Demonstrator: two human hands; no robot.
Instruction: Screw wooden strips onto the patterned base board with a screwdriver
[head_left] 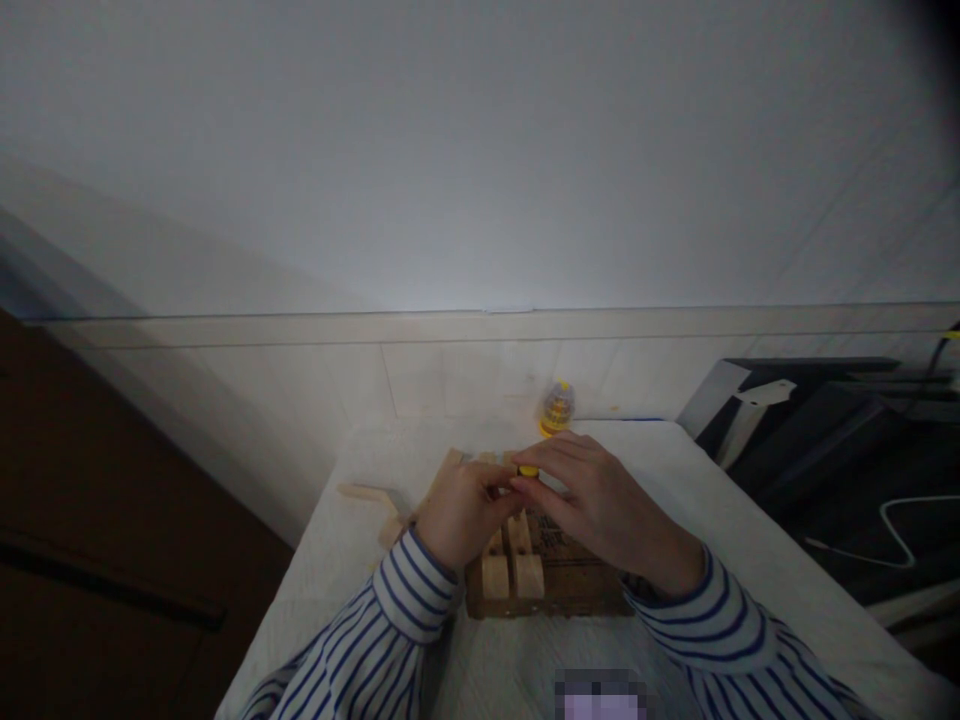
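The fingers of my right hand (592, 495) are closed round a small yellow-topped screwdriver (529, 471); its lower part is hidden. My left hand (469, 510) meets it from the other side, thumb and fingers pinched together. What the left fingertips grip is hidden. Below my hands, two pale wooden strips with holes (519, 545) lie side by side, their near ends built up as blocks. They rest on a brown printed box or board (581, 590). Another light wooden piece, bent at an angle (371, 493), lies left of my left hand.
A clear domed container with a yellow base (556, 410) stands at the back of the white-covered table (300, 610), near the wall. Dark panels (832, 440) and a white cable (892, 555) are off to the right. Dark brown furniture (112, 520) stands at left.
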